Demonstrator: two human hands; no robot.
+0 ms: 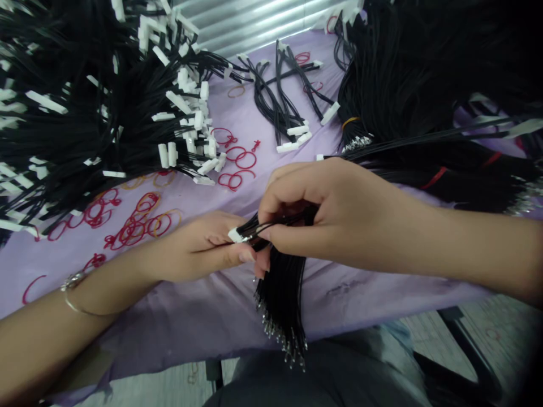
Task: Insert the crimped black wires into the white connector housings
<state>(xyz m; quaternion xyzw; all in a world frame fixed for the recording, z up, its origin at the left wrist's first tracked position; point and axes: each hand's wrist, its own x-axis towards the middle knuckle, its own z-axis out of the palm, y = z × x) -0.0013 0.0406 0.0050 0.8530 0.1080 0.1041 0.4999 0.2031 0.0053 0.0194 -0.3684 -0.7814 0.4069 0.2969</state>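
Observation:
My left hand (212, 246) grips a white connector (238, 235) with thin black wires running out of it. Close beside it, my right hand (314, 209) pinches some of those wires between thumb and fingertips. Below the hands a bundle of black wires (282, 299) hangs over the table edge, with bare metal terminals (288, 345) at its lower ends. My fingers hide where the bundle is held and part of the connector.
A large heap of black wires with white connectors (127, 107) covers the left. Red rubber bands (138, 226) are scattered on the purple cloth (360, 288). A few wired connectors (298, 130) lie behind my hands. More wire bundles (382, 73) are piled at right.

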